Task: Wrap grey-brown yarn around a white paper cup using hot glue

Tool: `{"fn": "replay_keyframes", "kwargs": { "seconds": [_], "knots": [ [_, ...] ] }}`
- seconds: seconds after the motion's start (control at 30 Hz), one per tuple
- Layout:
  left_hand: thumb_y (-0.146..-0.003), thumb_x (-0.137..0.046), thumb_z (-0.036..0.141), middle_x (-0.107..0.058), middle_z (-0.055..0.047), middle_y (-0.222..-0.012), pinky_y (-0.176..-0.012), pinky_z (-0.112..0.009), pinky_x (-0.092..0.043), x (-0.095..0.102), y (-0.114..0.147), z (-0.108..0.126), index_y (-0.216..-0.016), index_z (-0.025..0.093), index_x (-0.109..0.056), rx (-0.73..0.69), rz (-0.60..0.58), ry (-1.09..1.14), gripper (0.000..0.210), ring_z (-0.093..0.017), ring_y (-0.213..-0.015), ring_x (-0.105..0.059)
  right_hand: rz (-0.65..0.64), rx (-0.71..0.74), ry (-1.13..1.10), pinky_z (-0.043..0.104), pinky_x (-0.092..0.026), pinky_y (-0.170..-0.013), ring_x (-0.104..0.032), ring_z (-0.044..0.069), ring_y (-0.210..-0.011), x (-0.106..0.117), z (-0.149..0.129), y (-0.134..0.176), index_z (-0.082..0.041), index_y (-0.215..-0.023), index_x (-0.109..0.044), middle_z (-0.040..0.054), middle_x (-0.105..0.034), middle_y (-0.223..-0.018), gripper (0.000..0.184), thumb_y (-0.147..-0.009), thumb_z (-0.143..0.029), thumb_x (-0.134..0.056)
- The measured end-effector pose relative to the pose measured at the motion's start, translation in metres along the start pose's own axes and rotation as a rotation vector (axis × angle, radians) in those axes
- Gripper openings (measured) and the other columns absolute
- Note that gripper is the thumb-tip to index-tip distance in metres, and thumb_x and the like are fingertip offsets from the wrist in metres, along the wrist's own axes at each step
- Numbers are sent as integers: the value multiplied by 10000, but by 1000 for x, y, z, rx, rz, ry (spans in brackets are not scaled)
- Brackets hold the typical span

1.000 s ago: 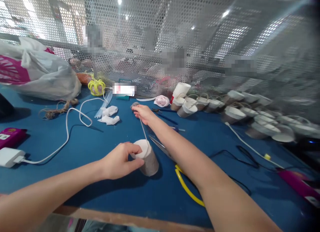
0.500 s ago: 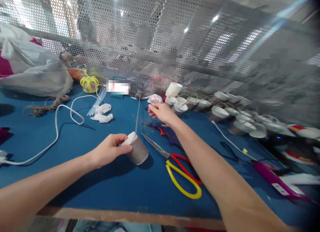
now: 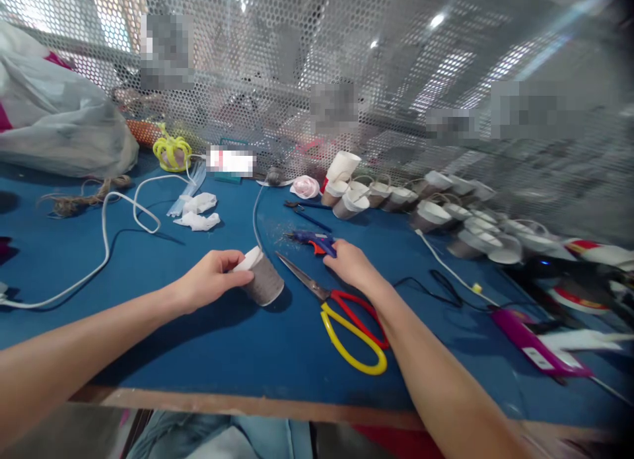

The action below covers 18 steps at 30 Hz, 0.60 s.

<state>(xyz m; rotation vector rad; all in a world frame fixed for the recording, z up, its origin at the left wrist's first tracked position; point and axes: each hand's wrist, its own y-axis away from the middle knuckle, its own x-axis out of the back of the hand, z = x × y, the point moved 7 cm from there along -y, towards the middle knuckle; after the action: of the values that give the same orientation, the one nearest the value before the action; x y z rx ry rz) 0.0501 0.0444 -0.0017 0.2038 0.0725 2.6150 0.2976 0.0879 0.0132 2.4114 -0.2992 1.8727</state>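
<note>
My left hand (image 3: pixel 218 279) grips the white rim of a small grey-wrapped paper cup (image 3: pixel 267 282), tilted just above or on the blue table. From the cup a grey cord (image 3: pixel 256 214) runs back to a small grey ball of cord (image 3: pixel 273 176). At the handle of a blue glue gun (image 3: pixel 312 237) with a red trigger, my right hand (image 3: pixel 351 264) has its fingers closed round the grip. Between the two hands lie large scissors (image 3: pixel 317 288), blades partly apart, with one red and one yellow handle.
Several finished-looking cups with handles (image 3: pixel 430 214) stand at the back right. Pliers (image 3: pixel 307 214) and a pink fabric rose (image 3: pixel 305 187) lie behind the glue gun. White scraps (image 3: pixel 198 211) and a white cable (image 3: pixel 106 247) are at left, a purple power strip (image 3: pixel 539 347) at right.
My right hand has come back from near the pliers and rose to the glue gun's handle and closed on it. The cord, straight before, now hangs slack in a curve. My left hand keeps the cup.
</note>
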Motion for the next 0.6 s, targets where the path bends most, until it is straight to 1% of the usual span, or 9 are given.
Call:
{"fn": "replay_keyframes", "kwargs": {
  "seconds": [0.13,0.2,0.23,0.27,0.3,0.33,0.43,0.5,0.6],
  "knots": [
    [-707,-545,285,-537,25,-611,-582,-210,-349,1,0,5,-656,131,-529,-22,-6,-51,164,-90,-591,-460,91,-23,-161,290,-448,-640,-612,205,-782,18,-2,10,-121,-1005,-504,132,-641,-917,332,-682,-193,-533],
    [-714,-539,283,-549,20,-637,-611,-213,-358,1,1,8,-668,131,-540,-51,-18,-81,159,-95,-617,-468,90,18,-333,258,-464,-634,-610,159,-768,29,-11,22,-149,-1088,-444,92,-631,-954,383,-720,-221,-516],
    [-718,-537,284,-555,17,-649,-624,-216,-362,1,1,10,-673,130,-546,-64,-26,-94,160,-98,-629,-473,36,52,-543,260,-470,-611,-607,154,-715,31,-17,28,-158,-1049,-470,72,-639,-884,356,-712,-247,-544],
    [-720,-535,284,-560,13,-660,-635,-218,-364,1,1,11,-677,128,-551,-72,-32,-107,163,-101,-639,-476,-60,61,-706,267,-472,-579,-593,149,-629,30,-24,36,-156,-934,-523,50,-633,-751,284,-700,-309,-574],
    [-722,-534,284,-562,11,-664,-642,-220,-365,2,1,11,-679,126,-554,-75,-33,-118,165,-103,-646,-478,-163,64,-804,268,-466,-547,-573,141,-568,28,-32,44,-153,-828,-556,32,-609,-653,249,-687,-354,-595],
    [-721,-536,284,-562,10,-664,-646,-222,-364,2,1,11,-678,124,-555,-73,-32,-124,167,-105,-648,-478,-216,76,-871,261,-457,-522,-555,128,-532,28,-39,52,-153,-759,-567,22,-593,-616,237,-673,-369,-611],
    [-710,-550,283,-557,13,-647,-644,-225,-366,3,-1,8,-666,119,-548,-34,-21,-74,170,-103,-637,-479,-305,170,-944,233,-430,-475,-529,99,-499,30,-59,72,-164,-799,-589,4,-592,-627,197,-693,-329,-609],
    [-697,-563,280,-556,16,-635,-642,-225,-373,3,-2,4,-658,118,-537,9,-18,16,168,-98,-621,-483,-385,237,-944,214,-400,-428,-493,86,-457,28,-69,83,-174,-850,-599,-21,-555,-560,170,-738,-298,-570],
    [-685,-579,274,-562,21,-628,-634,-219,-379,3,-3,1,-658,118,-531,44,-16,118,165,-90,-602,-490,-459,291,-936,209,-407,-417,-481,82,-443,22,-75,90,-172,-806,-619,-24,-537,-527,132,-761,-278,-553]
  ]
}}
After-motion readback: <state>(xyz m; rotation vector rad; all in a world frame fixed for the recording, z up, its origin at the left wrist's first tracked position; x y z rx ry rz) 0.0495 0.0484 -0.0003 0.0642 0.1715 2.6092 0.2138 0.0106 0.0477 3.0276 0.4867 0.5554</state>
